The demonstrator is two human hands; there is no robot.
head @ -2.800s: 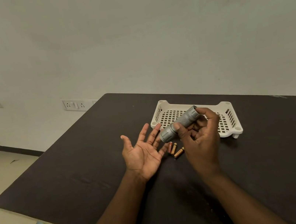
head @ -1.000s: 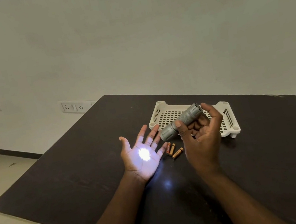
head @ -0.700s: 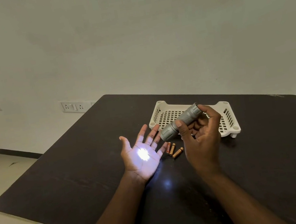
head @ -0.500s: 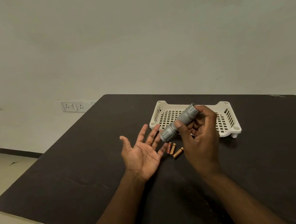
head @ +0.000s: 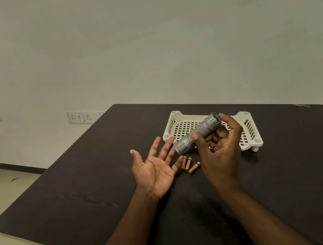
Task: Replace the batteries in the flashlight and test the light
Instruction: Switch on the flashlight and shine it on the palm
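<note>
My right hand (head: 219,151) grips a grey metal flashlight (head: 198,133) above the table, its lens end pointing down-left toward my left palm. A fingertip rests by the tail cap at its upper right end. No light shows on the palm. My left hand (head: 155,167) is held flat, palm up, fingers spread, with nothing in it. Three small orange-brown batteries (head: 189,164) lie loose on the dark table between my two hands, just below the flashlight's lens end.
A white perforated plastic tray (head: 248,129) stands on the dark table (head: 82,188) behind my right hand. The table's left edge drops to a tiled floor. Wall sockets (head: 80,117) sit on the wall at the far left.
A bright spot of light lay on my left palm a second ago; it is gone now. Both hands and the flashlight have barely moved.
</note>
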